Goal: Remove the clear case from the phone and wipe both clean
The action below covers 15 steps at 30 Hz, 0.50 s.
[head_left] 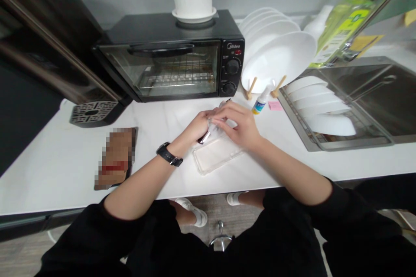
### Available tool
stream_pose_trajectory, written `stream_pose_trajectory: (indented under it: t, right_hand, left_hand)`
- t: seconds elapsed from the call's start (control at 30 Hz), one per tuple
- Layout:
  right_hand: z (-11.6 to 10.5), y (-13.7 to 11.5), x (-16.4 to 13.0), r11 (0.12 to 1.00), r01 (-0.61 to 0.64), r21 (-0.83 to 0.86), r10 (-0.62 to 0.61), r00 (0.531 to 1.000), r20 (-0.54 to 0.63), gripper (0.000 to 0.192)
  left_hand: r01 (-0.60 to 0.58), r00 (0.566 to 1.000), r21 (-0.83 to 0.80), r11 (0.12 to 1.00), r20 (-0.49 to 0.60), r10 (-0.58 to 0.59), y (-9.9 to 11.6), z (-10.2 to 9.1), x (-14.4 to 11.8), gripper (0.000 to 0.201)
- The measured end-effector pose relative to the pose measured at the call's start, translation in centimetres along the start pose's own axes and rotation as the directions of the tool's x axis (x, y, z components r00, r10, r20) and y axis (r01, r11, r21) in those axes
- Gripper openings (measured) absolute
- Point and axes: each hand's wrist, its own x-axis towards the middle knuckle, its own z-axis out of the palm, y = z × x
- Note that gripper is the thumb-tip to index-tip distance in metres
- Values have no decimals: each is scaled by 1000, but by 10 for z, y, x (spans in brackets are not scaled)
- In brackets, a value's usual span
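My left hand is closed around a slim thing with dark ends and a shiny pale edge, mostly covered by my fingers. My right hand reaches over it from the other side, fingertips pinched together at a whitish, see-through bit; whether this is film or part of the held thing I cannot tell. Below both hands a clear phone case lies flat on the white counter. A small spray bottle with a blue and yellow label stands beyond my right hand.
A black toaster oven stands behind my hands, with white plates racked beside it. Bowls sit in the sink at right. A phone with a blurred-out screen lies left, near a dark machine's drip tray.
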Motion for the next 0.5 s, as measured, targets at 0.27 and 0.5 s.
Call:
stream_pose_trajectory:
  t: [0.27, 0.5]
  right_hand:
    - [31, -27, -12, 963, 262, 61, -269, 951, 153, 12]
    - [16, -13, -6, 981, 190, 47, -195, 973, 120, 10]
  left_hand:
    - [-86, 994, 102, 991, 79, 78, 14, 3, -14, 35]
    - [-62, 998, 68, 996, -2, 62, 12, 6, -7, 22]
